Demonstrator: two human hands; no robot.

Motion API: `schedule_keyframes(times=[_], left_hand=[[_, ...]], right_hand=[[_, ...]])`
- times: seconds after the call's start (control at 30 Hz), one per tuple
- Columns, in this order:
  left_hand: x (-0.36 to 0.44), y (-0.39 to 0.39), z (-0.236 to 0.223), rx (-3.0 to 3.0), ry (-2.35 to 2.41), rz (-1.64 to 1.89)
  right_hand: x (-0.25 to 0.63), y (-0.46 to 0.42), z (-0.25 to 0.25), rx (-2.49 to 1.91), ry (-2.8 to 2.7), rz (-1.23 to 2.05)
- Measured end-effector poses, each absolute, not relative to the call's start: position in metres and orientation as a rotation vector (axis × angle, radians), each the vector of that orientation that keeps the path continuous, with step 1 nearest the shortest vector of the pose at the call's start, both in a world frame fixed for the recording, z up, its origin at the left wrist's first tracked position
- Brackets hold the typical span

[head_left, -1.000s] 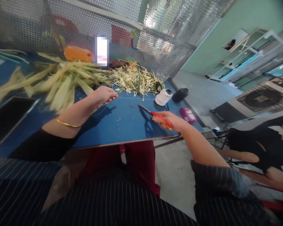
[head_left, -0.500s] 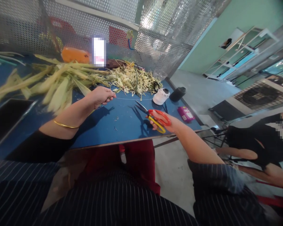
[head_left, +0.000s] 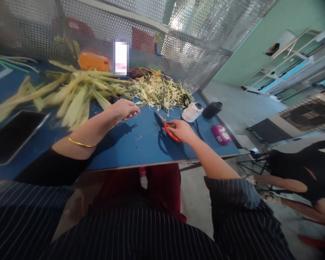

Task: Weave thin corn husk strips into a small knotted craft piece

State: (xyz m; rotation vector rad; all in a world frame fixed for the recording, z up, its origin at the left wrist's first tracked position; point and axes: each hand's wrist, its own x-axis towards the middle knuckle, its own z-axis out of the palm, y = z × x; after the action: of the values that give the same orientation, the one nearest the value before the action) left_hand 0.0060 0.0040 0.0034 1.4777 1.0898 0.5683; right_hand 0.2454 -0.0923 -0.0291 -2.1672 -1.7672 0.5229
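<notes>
My left hand [head_left: 126,110] is closed in a pinch above the blue table [head_left: 119,148]. A thin pale thread hangs by its lower fingers; the pinched part is hidden. My right hand [head_left: 182,130] is closed around the handles of red-handled scissors [head_left: 171,133], low over the table, blades pointing up and left. Whether the scissors touch the table I cannot tell. Just beyond the right hand stands a white spool of thread [head_left: 191,112], a loose bit of thread beside it. A black spool [head_left: 212,110] lies to its right.
Long pale husks [head_left: 76,95] and a heap of shredded husk [head_left: 159,90] cover the back. At left lies a dark tablet-like slab [head_left: 14,135]. An orange object [head_left: 93,62] and a purple packet [head_left: 221,134] are also on the table. Another person [head_left: 295,173] is at right.
My right hand has moved left and turned over the scissors, lowering them towards the table. The thread stretched between my left hand and the white spool no longer shows. The view has shifted slightly.
</notes>
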Motion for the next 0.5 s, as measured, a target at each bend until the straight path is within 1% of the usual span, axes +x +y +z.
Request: schedule_keyframes(times=[0.07,0.1,0.17,0.23,0.27,0.3,0.33,0.43,0.5], left_hand=[[0.004,0.006,0.003,1.492,1.085,0.587],[0.003,0.007,0.003,1.499,1.084,0.592],[0.002,0.009,0.003,1.501,1.082,0.591],[0.000,0.009,0.005,1.481,1.055,0.569],[-0.001,0.009,0.006,1.460,1.030,0.556],[-0.001,0.009,0.007,1.435,0.997,0.544],[-0.002,0.008,0.008,1.410,0.961,0.536],[-0.004,0.004,0.013,1.344,0.863,0.523],[-0.005,0.002,0.016,1.306,0.828,0.518]], right_hand=[[0.242,-0.095,-0.030,-2.338,-2.009,0.090],[0.240,-0.097,-0.028,-2.398,-2.074,-0.035],[0.236,-0.098,-0.022,-2.470,-2.150,-0.144],[0.231,-0.095,-0.012,-2.415,-2.193,-0.137],[0.228,-0.091,-0.008,-2.315,-2.194,-0.052],[0.225,-0.085,-0.003,-2.160,-2.165,0.100],[0.219,-0.077,-0.001,-1.956,-2.094,0.309],[0.197,-0.051,-0.001,-1.379,-1.648,1.079],[0.182,-0.034,-0.008,-1.150,-1.482,1.360]])
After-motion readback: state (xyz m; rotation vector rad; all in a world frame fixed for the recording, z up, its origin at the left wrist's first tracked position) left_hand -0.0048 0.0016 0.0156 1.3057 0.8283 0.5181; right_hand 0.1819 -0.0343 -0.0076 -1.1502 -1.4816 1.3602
